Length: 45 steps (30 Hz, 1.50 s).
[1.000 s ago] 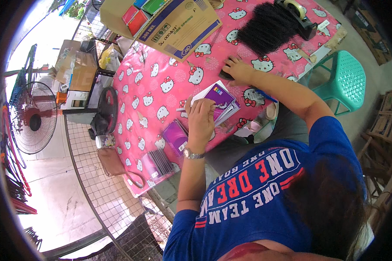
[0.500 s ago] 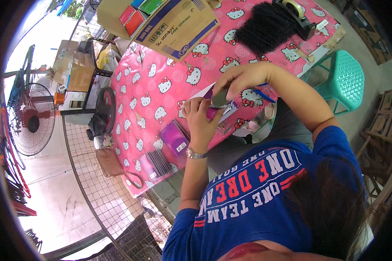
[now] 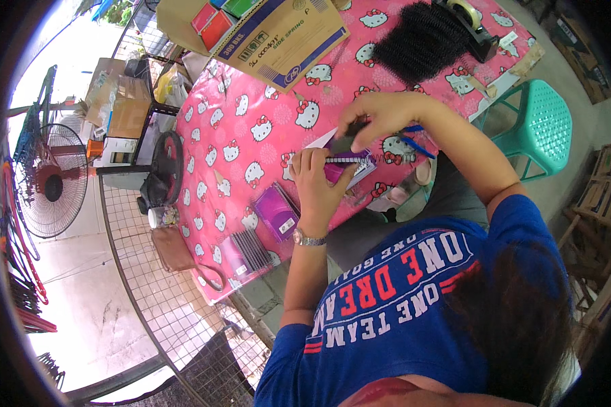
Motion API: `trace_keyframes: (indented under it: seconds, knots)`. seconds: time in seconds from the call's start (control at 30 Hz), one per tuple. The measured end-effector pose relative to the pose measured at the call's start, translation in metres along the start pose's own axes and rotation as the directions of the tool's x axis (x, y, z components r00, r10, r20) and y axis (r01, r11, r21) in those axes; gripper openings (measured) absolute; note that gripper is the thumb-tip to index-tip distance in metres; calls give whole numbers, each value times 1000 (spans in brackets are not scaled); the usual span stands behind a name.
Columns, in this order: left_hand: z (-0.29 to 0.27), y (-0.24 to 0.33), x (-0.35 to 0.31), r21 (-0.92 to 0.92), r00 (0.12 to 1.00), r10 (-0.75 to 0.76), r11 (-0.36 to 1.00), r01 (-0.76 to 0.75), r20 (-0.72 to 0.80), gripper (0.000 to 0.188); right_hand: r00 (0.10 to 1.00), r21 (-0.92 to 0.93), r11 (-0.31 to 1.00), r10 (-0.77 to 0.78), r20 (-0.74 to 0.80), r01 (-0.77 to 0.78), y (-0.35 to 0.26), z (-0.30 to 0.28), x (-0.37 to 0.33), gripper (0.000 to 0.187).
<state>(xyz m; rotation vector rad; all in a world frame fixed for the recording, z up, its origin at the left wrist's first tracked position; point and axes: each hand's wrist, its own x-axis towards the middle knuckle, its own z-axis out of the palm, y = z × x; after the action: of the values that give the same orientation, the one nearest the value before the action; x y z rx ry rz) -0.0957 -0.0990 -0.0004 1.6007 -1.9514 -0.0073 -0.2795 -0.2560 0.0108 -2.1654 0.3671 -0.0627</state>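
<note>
In front of me on the pink table lies a purple notebook with a black wire coil along its edge. My left hand grips the notebook near the coil, fingers on one side and thumb on the other. My right hand is closed on a dark grey flat block, held against the notebook just beyond the coil. Blue-handled pliers lie by my right wrist, beside a loose spiral wire. Closer to my left forearm rest a purple notebook stack and a further stack with dark spines.
An open cardboard box with coloured packs stands at the far side. Black spiral wires are piled at the far right, beside a tape dispenser. A green stool is right of the table; a brown bag and fan are left.
The dark block in my right hand has tilted and moved slightly, so more of the coil shows in a straight line. My left hand keeps its hold on the notebook.
</note>
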Motion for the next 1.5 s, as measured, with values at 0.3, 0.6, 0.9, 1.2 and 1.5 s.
trace_keyframes:
  seconds: [0.3, 0.6, 0.9, 1.2, 1.5]
  knots:
    - [-13, -30, -7, -119, 989, -145, 982, 145, 8, 37, 948, 855, 478, -316, -47, 202, -5, 1, 18, 50]
    - [-16, -45, -4, -359, 939, -286, 870, 338, 189, 26, 990, 248, 968, -75, 121, 43, -7, 0, 44, 51]
    - [-7, -52, -10, -644, 877, -395, 602, 473, 274, 28, 962, 903, 397, -267, -59, 166, -5, 7, 48, 46]
    - [-8, -60, -11, -574, 874, -409, 661, 483, 264, 23, 999, 157, 987, 37, 29, -41, 8, 4, 64, 35]
    - [-9, -46, -31, -725, 845, -534, 574, 380, 20, 16, 792, -444, 860, -82, -605, -250, 124, 95, -20, 60]
